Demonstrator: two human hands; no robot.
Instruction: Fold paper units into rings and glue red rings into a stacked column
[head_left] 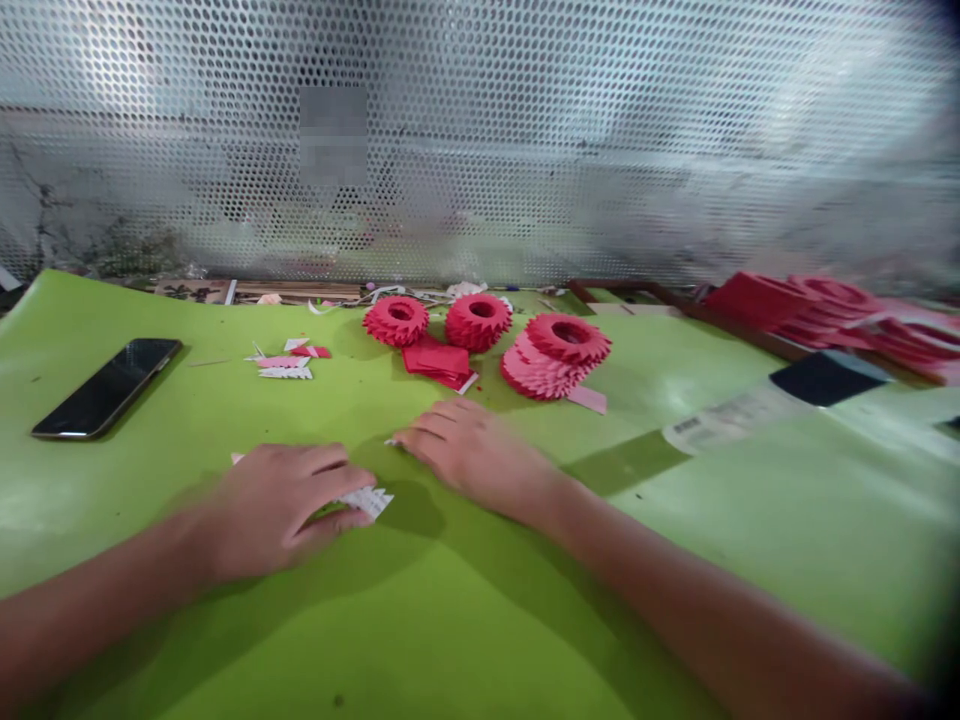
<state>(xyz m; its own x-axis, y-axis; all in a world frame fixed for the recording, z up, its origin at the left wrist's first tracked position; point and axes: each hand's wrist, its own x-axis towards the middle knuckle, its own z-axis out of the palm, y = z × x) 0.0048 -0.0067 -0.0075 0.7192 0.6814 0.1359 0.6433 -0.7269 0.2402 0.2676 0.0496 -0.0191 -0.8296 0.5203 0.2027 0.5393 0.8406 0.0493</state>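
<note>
Pinching a jagged white paper piece [367,499] in your left hand [281,505] over the green tabletop [300,640].
Your right hand [461,450] lies nearby, a small white scrap [391,442] at its fingertips; whether gripped, I cannot tell.

Table cover [345,630]: plain bright green. Folded paper strip [366,500]: white, faint grey marks. Left toothed ring [396,334] and middle toothed ring [477,336]: uniform red. Right toothed ring [568,351]: red, above a pink ring stack [541,375]. Paper pile [437,360]: deep red. Scraps [283,362]: white, pink and red. Phone [106,390]: black face. Bottle [757,402]: pale body, dark marks, black cap. Backing panel [480,130]: silver-grey, close repeating pattern of round holes.
</note>
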